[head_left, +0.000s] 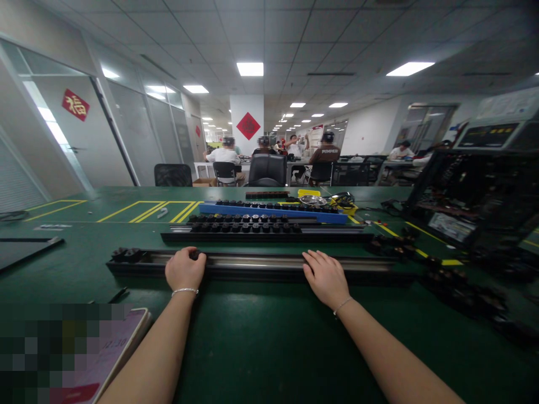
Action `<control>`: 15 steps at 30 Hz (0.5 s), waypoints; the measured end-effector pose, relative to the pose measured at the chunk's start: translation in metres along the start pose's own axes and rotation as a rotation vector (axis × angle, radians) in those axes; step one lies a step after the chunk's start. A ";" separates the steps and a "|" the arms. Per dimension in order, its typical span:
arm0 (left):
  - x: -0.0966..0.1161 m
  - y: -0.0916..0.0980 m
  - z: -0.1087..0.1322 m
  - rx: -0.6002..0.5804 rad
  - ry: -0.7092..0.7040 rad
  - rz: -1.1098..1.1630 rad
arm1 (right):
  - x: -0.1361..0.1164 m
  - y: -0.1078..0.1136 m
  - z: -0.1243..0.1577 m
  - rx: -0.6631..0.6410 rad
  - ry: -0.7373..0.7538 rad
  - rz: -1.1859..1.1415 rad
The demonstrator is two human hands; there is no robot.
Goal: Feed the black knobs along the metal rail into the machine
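Observation:
A long black and silver rail (252, 262) lies across the green table in front of me. My left hand (184, 269) is curled over its near edge, fingers closed around a small black part that sits on the rail. My right hand (325, 276) rests flat on the rail farther right, fingers stretched out and together. Two black parts (126, 254) sit at the rail's left end. Behind it lies a second black rail (265, 230) loaded with several black parts, and behind that a blue rail (273, 210) with more.
A phone (113, 353) lies at the near left. A chain of black parts (458, 286) trails along the right side, beside a dark open machine (467, 196). A metal bowl (312, 200) sits behind the blue rail. People sit at desks in the background.

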State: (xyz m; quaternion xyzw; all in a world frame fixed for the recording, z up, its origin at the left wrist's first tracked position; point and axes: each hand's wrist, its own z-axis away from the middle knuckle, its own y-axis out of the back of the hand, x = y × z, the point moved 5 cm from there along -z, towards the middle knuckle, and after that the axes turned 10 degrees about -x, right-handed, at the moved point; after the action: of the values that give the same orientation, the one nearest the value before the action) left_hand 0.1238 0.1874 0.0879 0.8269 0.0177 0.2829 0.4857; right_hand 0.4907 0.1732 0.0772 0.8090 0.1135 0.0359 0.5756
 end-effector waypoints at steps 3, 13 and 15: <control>0.002 0.000 0.001 -0.004 -0.013 -0.015 | 0.000 0.000 0.000 0.014 0.002 0.011; 0.010 -0.004 0.005 -0.037 -0.053 -0.008 | 0.000 0.001 0.001 0.016 -0.001 0.009; 0.012 -0.004 0.006 -0.048 -0.060 -0.005 | -0.001 0.002 0.001 0.012 -0.002 0.006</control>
State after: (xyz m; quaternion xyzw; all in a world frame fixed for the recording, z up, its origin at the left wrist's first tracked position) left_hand 0.1376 0.1888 0.0875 0.8231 -0.0013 0.2572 0.5063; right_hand 0.4903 0.1716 0.0784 0.8128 0.1105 0.0362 0.5708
